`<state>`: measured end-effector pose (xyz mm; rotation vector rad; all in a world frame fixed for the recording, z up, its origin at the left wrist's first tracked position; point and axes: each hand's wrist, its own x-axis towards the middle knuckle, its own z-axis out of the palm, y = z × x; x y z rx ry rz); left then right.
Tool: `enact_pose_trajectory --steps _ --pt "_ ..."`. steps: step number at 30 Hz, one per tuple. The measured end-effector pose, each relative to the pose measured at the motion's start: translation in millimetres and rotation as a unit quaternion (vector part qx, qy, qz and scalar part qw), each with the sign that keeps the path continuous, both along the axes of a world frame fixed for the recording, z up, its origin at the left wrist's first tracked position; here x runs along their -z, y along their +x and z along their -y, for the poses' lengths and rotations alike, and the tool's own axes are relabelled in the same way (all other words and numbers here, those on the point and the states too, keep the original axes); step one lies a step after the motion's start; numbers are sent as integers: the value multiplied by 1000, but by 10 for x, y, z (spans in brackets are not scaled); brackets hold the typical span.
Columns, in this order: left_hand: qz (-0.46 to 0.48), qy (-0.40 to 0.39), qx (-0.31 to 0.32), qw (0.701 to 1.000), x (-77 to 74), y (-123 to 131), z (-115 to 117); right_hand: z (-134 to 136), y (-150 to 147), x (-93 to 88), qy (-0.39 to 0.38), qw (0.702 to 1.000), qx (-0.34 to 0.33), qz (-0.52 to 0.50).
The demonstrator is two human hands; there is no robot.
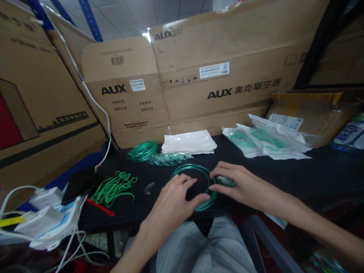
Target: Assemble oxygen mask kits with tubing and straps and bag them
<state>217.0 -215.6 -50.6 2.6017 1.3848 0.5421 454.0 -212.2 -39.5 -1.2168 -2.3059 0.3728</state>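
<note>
Head view — green tubing coil (205, 206) lies flat on the black counter (284, 170) between the hands. Loop's near-round, so its long axis is hard to call. Thin, glossy, several turns. Left hand (178, 195) is loose, thumb spread from fingers over the coil's left side. Right hand (237, 184) curls at the right edge — can't tell if it's gripping.

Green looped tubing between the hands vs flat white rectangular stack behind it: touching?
Apart. The head view shows a strip of black tabletop separating the green looped tubing from the front edge of the white rectangular stack.
</note>
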Motion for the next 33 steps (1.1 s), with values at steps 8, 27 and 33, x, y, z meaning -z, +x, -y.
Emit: enact_pose_trajectory --steps 8,27,33 --pt "31 -87 58 994 70 134 38 -198 152 223 -217 927 110 -284" --pt "42 -194 67 978 -112 -295 -203 -243 -255 -83 -145 969 94 -175" --pt "109 -196 25 974 -238 -425 -289 -337 -123 -150 -200 955 57 -209"
